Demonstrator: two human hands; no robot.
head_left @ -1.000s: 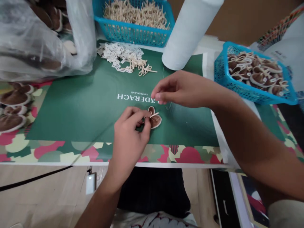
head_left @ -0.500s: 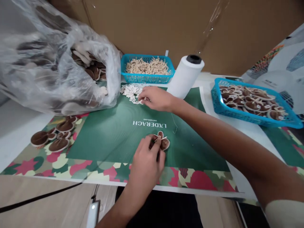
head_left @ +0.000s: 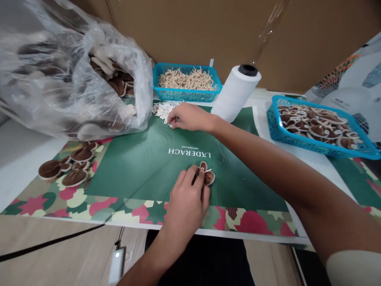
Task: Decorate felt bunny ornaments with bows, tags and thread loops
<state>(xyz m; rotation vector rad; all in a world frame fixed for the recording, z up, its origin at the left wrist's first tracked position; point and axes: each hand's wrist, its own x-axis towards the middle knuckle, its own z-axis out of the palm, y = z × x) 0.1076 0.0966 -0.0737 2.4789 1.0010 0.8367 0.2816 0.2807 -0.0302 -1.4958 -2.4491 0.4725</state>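
My left hand (head_left: pixel 188 194) is closed on a small brown fabric piece (head_left: pixel 209 178) with pale edges and a thin cream cord tied on it, pressing it against the green sheet (head_left: pixel 133 167). Part of the piece is hidden under the fingers. Farther back, my right hand (head_left: pixel 190 116) reaches to the front edge of a heap of small white tags (head_left: pixel 161 109). Its thumb and forefinger are pinched together, with a bit of white tag showing at the tips.
Several brown pieces (head_left: pixel 75 177) lie at left beside a big clear plastic bag (head_left: pixel 119 115). Behind are a blue basket (head_left: pixel 187 95) of cream cord bits and a white thread cone (head_left: pixel 236 93). At right, another blue basket (head_left: pixel 309 145) holds brown pieces with cords and tags.
My right hand has shifted slightly left along the tag heap, its fingers now pinched at the near edge. My left hand stays on the brown piece. The whole view has shifted slightly.
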